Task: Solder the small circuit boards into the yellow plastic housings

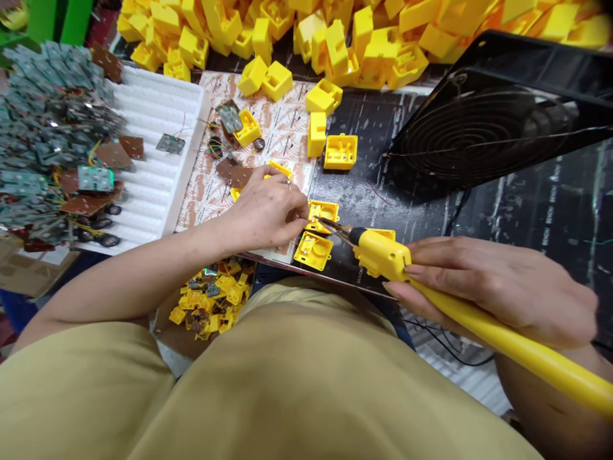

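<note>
My right hand [502,291] is wrapped around a yellow soldering iron [383,255] whose thin metal tip points left at a small open yellow plastic case [323,214]. My left hand [268,207] is closed in a pinch right beside that case, holding something too small to name at the iron's tip. A second open yellow case [313,250] lies just below, near the table's front edge. A ring shows on one left finger.
A big heap of yellow cases [335,32] fills the back. A white ribbed tray [158,160] with circuit boards [52,134] stands at left. A black fan [479,134] sits at right. A box of assembled parts [211,303] lies below the table edge.
</note>
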A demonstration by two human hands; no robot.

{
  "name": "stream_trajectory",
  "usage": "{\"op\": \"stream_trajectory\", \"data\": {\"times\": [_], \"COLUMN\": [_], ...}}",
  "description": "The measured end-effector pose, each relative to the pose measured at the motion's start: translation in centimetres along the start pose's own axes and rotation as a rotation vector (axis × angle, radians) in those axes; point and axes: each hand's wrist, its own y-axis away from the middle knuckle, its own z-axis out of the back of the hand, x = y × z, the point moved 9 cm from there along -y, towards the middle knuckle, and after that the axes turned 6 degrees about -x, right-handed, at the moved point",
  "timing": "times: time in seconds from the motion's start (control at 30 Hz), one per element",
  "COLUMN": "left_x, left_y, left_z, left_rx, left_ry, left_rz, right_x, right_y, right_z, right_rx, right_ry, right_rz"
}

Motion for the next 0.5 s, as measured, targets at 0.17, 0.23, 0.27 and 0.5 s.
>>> {"op": "stream_trajectory", "data": {"times": [0.17,0.23,0.27,0.5], "left_x": [0.0,-0.1,-0.1,-0.1], "left_y": [-0.4,-0.5,-0.5,-0.7], "left_z": [-0.4,-0.4,-0.4,-0.5], "left_rx": [0.041,0.055,0.061,0.077], "left_ry": [-0.016,-0.022,-0.025,-0.010], "left_rz": [0.015,0.019,0.023,0.050], "right_x": [0.6,1.0,1.2,1.0], "right_y": [-0.6,-1.0,-1.1,-1.8], "right_z": [-0.1,-0.1,-0.1,0.7], "right_rx": [-0.002,-0.005,-0.002,0.020], "right_ry": [-0.013,0.007,0.019,0.005], "right_rz": [0.059,0.103,0.124,0.068]}}
